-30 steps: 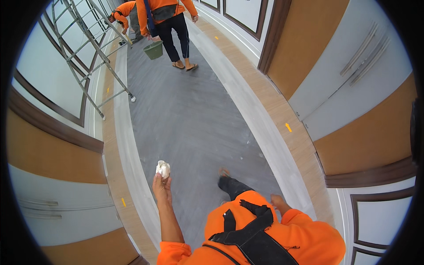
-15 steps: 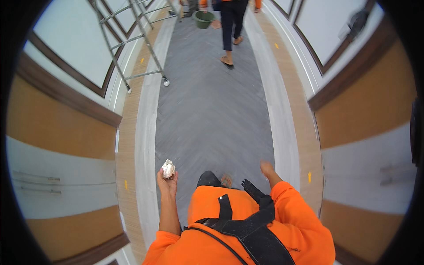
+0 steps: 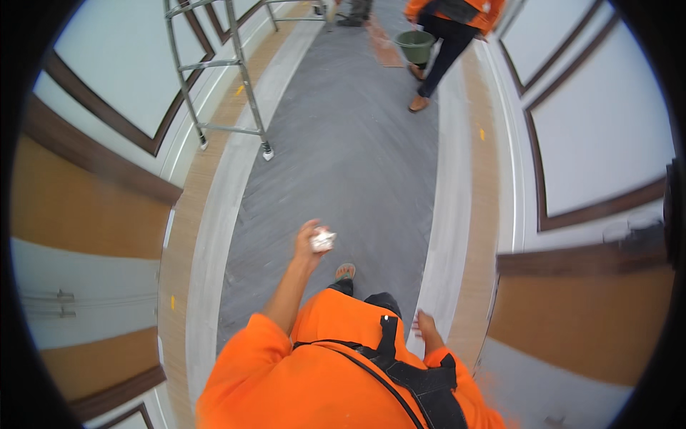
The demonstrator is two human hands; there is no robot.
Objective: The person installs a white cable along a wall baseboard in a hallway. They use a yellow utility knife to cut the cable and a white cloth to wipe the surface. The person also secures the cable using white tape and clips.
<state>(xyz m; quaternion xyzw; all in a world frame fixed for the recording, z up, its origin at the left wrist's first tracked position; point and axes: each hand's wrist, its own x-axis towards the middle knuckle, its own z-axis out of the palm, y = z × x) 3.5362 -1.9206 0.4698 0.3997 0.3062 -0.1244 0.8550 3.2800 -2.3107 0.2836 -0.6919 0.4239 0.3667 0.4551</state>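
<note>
A crumpled white wad (image 3: 323, 239), perhaps paper or cloth, is gripped in my left hand (image 3: 307, 242), which is held out in front of me above the grey floor. Whether the wad wraps anything cannot be seen. My right hand (image 3: 426, 327) hangs low beside my body, holding nothing, its fingers loosely apart. Below my left hand one of my sandalled feet (image 3: 345, 271) shows on the floor.
A metal scaffold frame (image 3: 246, 89) stands ahead on the left. A person in dark trousers (image 3: 444, 61) is ahead on the right with a green bucket (image 3: 415, 47). Another person's feet (image 3: 351, 20) and a reddish mat (image 3: 384, 46) lie beyond. Panelled walls (image 3: 600, 129) flank the corridor.
My left hand has swung forward and to the right with the white wad. My right hand has dropped back toward my body. The person with the bucket now appears farther right.
</note>
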